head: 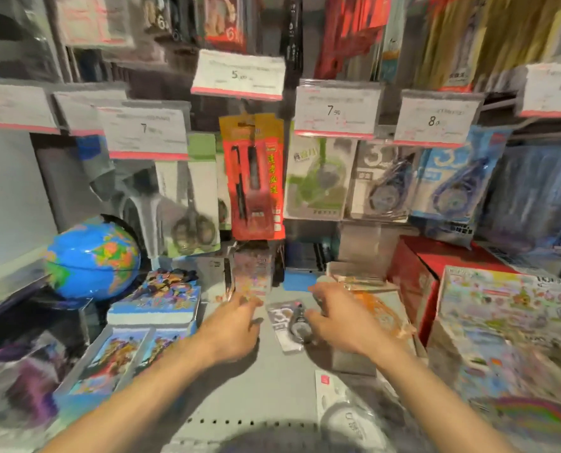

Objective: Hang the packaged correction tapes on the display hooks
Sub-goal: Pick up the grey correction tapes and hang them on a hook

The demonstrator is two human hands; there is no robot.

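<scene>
Two bare forearms reach up from the bottom of the frame over a grey metal shelf (266, 387). The left hand (236, 325) hovers with blurred fingers loosely curled, holding nothing. The right hand (338, 318) has its fingers on a flat packaged correction tape (289, 325), a clear blister on white card, lying at centre frame; whether they pinch it I cannot tell. Farther up, similar blue-and-white carded tapes (446, 181) hang at upper right, under price tags (336, 109).

A globe (91, 259) stands left of hanging scissors (192, 204) and red pen pack (254, 181).
</scene>
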